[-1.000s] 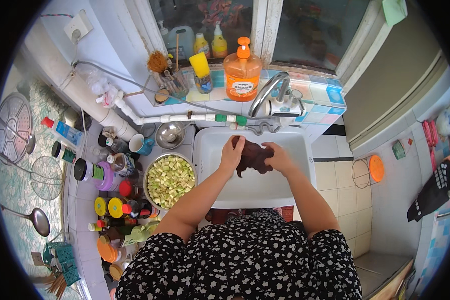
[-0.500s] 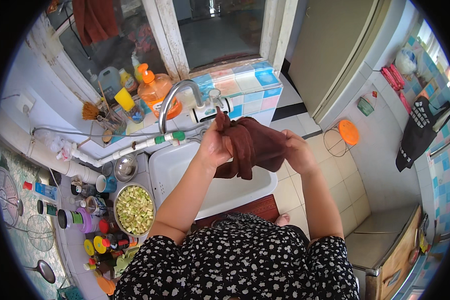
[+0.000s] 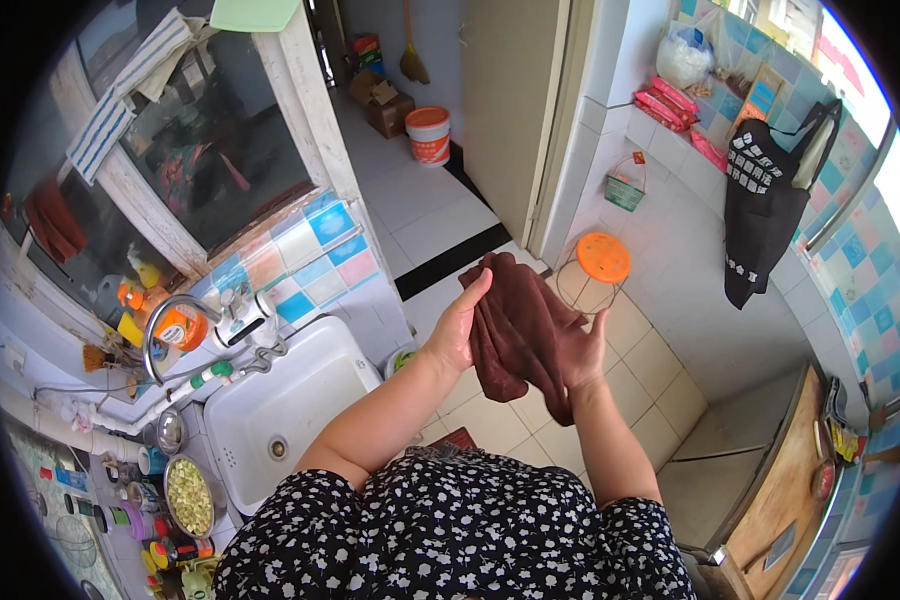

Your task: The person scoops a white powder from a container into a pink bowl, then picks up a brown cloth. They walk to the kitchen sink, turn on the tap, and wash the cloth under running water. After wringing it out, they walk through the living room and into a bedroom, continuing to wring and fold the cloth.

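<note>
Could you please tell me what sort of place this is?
It looks like a kitchen, probably in a home: there is a white sink with a curved tap, and chopped pale-green food fills a bowl beside it.

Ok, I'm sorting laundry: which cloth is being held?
The brown cloth between the left hand and right hand; the striped cloth and far-left brown cloth hang unheld.
</note>
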A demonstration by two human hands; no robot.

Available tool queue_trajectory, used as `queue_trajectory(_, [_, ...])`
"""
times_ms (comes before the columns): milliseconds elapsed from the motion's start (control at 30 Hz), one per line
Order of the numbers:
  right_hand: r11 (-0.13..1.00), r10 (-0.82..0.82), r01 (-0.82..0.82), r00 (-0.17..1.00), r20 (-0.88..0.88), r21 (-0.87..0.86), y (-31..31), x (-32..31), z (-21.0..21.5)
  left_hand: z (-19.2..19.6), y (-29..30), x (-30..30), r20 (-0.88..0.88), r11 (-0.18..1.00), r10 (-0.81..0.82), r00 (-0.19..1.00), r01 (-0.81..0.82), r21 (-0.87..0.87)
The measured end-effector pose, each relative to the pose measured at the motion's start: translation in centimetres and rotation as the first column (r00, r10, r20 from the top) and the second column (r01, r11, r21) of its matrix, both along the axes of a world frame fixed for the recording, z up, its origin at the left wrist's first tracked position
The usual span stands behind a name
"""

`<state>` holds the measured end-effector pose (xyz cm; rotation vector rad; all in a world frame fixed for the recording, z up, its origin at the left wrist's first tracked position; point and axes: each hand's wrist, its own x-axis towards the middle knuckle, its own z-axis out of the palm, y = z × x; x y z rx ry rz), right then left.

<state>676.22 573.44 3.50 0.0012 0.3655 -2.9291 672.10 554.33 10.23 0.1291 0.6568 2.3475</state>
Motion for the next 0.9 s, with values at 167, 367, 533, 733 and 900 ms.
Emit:
queue_trajectory(167, [0.937, 0.255, -0.229, 0.964, -0.069, 0.263, 4.4, -0.7, -3.6, -2.3, 4.8, -5.2, 0.129, 0.993, 0.053, 0.99, -0.038, -0.113])
queue_trajectory(367, [0.812, 0.039, -0.106, 0.991, 0.127, 0.574, 11.6, -9.5, 1.7, -2.8, 4.7, -15.1, -0.409, 0.74, 0.147, 0.901, -0.374, -0.559])
queue_trajectory(533, [0.845, -0.133, 0.139, 0.99, -0.048, 0.516, 12.6, -21.7, 5.5, -3.2, 3.5, -24.9, -0.283, 0.819, 0.283, 0.916, -0.385, -0.426])
queue_trajectory(733, [0.837, 0.053, -0.055, 0.998, 0.019, 0.544, 16.3, -39.0, 5.6, -0.6, 0.3, -38.0, -0.294, 0.875, 0.281, 0.914, -0.37, -0.313])
queue_trajectory(900, [0.67, 0.09, -0.007, 0.993, -0.072, 0.742, 13.2, -52.4, 7.4, 2.5, -0.4, -47.7, -0.301, 0.746, 0.456, 0.837, -0.545, -0.383])
